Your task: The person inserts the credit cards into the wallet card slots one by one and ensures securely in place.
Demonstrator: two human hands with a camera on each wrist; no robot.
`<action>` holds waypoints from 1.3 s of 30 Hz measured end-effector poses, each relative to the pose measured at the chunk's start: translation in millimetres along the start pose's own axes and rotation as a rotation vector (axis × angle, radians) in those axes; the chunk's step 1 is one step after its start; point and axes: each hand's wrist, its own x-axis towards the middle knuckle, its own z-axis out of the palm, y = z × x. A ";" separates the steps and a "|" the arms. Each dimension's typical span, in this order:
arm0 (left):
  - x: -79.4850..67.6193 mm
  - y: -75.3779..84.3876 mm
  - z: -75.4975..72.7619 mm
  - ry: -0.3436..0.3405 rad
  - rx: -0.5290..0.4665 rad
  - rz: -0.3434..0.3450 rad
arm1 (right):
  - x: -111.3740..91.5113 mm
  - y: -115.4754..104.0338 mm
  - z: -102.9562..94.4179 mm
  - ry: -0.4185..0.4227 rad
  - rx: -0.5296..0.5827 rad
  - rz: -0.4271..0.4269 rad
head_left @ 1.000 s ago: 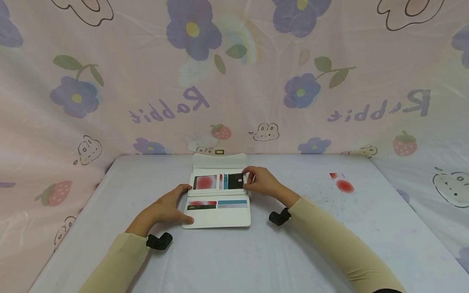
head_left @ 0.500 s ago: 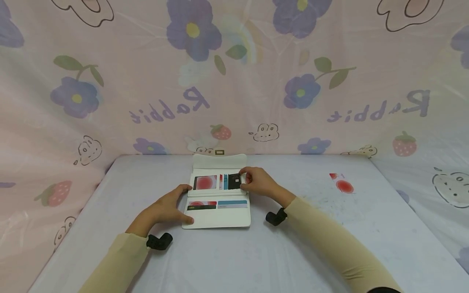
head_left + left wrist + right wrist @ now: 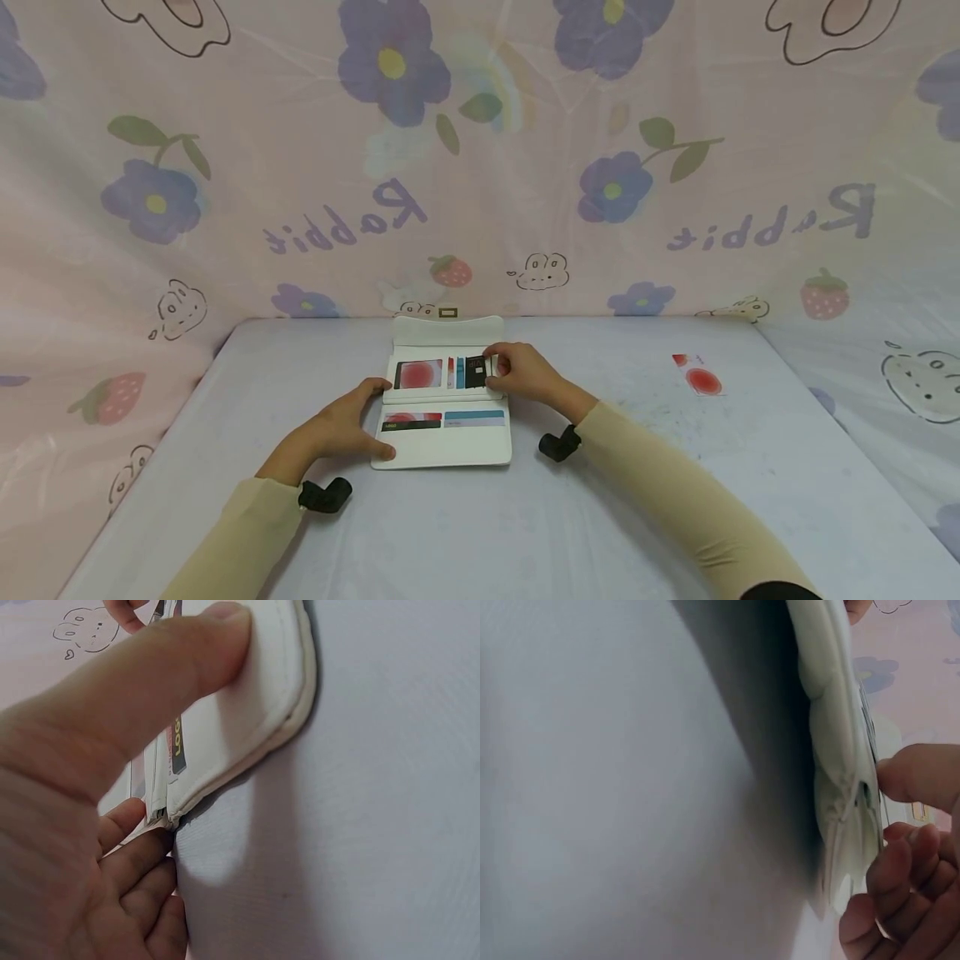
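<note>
A white wallet [image 3: 442,450] lies unfolded on the table, with several cards showing in its slots. At its left edge my left hand [image 3: 330,429] holds it, the thumb on the lower panel and the fingertips by the fold. In the left wrist view, the thumb [image 3: 202,652] lies over the white panel. My right hand [image 3: 528,371] pinches the right edge of a black card [image 3: 474,372], which lies partly in the right part of the upper panel. The right wrist view shows the thumb [image 3: 915,776] against the wallet's side edge; the card's inserted part is hidden.
A loose red-and-white card [image 3: 703,382] lies on the table [image 3: 600,533], to the right of the wallet. Behind the table hangs a patterned cloth [image 3: 510,183]. The wallet's raised flap [image 3: 447,332] reaches the table's back edge.
My right hand has moved a little left with the black card, and less of the card shows. My left hand keeps its place on the wallet.
</note>
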 end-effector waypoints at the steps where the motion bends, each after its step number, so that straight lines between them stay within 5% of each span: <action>1: 0.0 -0.2 -0.1 0.002 -0.005 -0.003 | 0.6 -0.7 0.7 -0.002 -0.001 0.002; 39: 1.4 -1.3 0.9 0.010 -0.001 -0.001 | 6.6 -10.3 14.3 0.027 -0.090 0.005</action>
